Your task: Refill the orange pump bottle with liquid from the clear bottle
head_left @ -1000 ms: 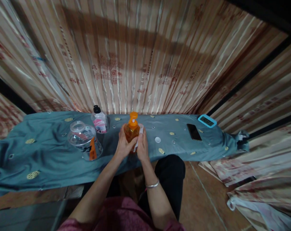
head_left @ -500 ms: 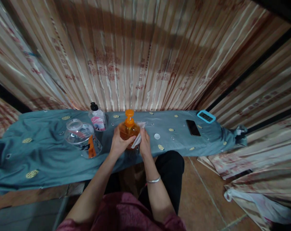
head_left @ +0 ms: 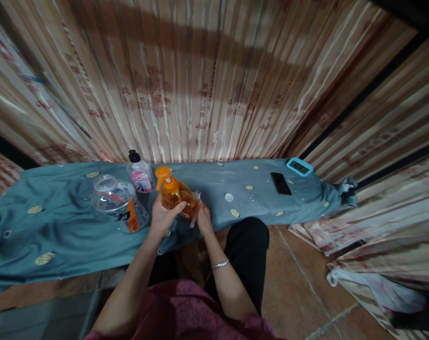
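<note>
An amber pump bottle with an orange pump head leans to the left over the cloth-covered table. My left hand is closed around its upper side, thumb across the front. At the bottle's base, my right hand pinches a thin whitish wipe that touches the bottle. Whether the wipe is tissue or cloth, I cannot tell. Left of my hands stand a wide clear plastic jar with an orange label and no lid, and a clear bottle with a black pump and a pink label.
A blue-green patterned cloth covers the long narrow table. To the right lie a white disc, a black phone and a light-blue digital clock. Striped curtains hang close behind the table and on the right.
The amber bottle has gone from upright to tilted, its pump swinging left and its base toward my right hand. The wipe has moved from its side to its base. My view has shifted slightly.
</note>
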Tool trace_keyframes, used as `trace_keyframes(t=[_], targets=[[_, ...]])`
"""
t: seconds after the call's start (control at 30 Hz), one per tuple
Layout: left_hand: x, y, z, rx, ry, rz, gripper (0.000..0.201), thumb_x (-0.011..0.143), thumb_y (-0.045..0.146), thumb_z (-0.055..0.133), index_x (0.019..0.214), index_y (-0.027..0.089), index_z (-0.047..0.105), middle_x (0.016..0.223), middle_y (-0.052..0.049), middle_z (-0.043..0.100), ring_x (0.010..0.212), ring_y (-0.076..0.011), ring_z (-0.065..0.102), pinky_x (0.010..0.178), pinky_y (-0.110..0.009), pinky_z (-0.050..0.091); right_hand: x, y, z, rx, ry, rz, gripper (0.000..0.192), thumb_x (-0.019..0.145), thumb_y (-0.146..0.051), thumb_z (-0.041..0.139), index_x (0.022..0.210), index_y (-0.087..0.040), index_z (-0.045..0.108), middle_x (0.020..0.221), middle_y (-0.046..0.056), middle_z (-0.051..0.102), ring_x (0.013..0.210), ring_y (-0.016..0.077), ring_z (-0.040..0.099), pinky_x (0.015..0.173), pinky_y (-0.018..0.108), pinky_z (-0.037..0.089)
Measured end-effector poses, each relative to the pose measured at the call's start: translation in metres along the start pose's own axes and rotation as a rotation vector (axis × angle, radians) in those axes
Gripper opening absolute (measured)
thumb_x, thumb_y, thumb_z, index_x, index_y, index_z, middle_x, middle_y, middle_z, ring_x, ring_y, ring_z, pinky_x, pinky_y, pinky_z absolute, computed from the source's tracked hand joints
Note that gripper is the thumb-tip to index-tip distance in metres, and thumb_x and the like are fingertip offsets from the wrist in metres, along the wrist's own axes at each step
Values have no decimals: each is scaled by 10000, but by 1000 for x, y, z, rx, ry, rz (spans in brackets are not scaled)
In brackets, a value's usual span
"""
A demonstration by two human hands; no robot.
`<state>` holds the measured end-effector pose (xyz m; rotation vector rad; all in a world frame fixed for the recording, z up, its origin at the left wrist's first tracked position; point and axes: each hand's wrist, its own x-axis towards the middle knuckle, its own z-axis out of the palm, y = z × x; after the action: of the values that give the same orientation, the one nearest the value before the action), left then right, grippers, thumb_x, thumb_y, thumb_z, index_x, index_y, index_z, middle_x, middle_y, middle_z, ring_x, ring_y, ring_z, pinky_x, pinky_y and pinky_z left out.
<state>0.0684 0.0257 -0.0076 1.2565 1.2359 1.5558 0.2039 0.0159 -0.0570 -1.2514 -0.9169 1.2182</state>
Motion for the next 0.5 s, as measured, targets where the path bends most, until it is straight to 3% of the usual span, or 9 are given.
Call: trace_keyframes(t=[0.13, 0.27, 0.5], targets=[[4, -7, -5, 17, 52, 3, 710, 581, 499, 894, 1161, 186, 627, 1069, -72, 757, 987, -263, 742, 980, -463, 601, -25, 14, -5, 17, 92, -32, 254, 1013, -370, 656, 1209, -209, 679, 1271, 78, 699, 1120, 248, 688, 981, 484, 565], [6, -7, -2, 33, 80, 20, 695, 610, 453, 886, 1200, 197, 624, 1114, -82, 757, 1026, -264, 742, 982, -451, 604, -37, 21, -23, 117, 117, -1, 257, 993, -357, 688, 1185, -188, 684, 1248, 69, 703, 1087, 250, 700, 941, 470, 585], [6, 1, 16, 190, 50, 76, 702, 644, 409, 885, 1255, 211, 602, 1184, -98, 724, 1104, -307, 728, 1032, -534, 582, -25, -1, -69, 361, 81, 116, 345, 1014, -449, 637, 1237, -187, 661, 1242, 83, 710, 1046, 239, 720, 910, 461, 599]])
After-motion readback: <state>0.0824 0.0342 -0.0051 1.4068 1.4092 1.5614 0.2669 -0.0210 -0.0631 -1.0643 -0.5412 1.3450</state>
